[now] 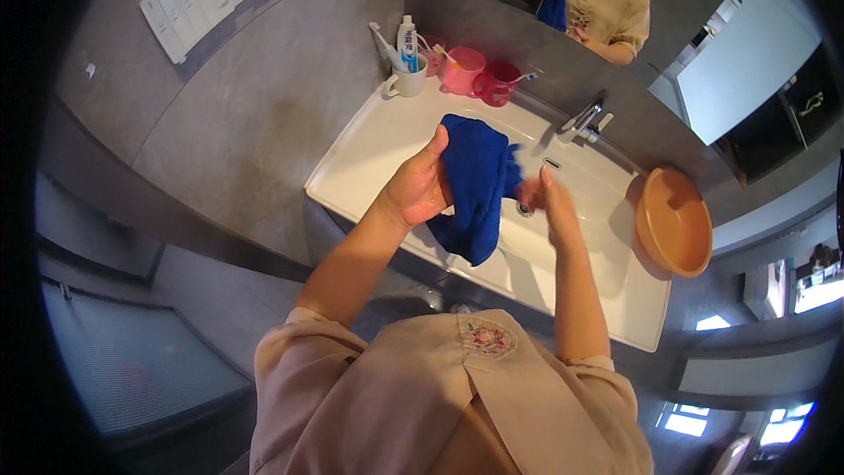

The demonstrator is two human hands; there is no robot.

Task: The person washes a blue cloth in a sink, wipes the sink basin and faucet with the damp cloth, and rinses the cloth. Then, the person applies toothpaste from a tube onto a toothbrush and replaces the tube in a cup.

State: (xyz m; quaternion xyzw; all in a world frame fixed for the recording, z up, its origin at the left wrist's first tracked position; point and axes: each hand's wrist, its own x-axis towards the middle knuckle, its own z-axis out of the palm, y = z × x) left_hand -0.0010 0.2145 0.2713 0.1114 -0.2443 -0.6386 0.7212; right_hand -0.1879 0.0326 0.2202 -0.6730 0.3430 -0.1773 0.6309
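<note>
A dark blue cloth, likely a small towel [475,178], hangs in folds above the white washbasin [365,178]. My left hand [420,183] holds its left side, thumb up along the edge and the other fingers partly hidden behind the fabric. At the cloth's right side is my right hand [554,204], thumb raised and fingers bent toward the fabric. Motion smears those fingers, so whether they grip the cloth is unclear. Behind my right hand, the drain [525,208] shows in part.
A chrome faucet [584,123] rises from the basin's back edge. A white mug [409,81] with toothpaste [407,42], a pink cup [463,69] and a red cup [498,84] stand at the back left. An orange plastic basin [675,222] rests at the right end.
</note>
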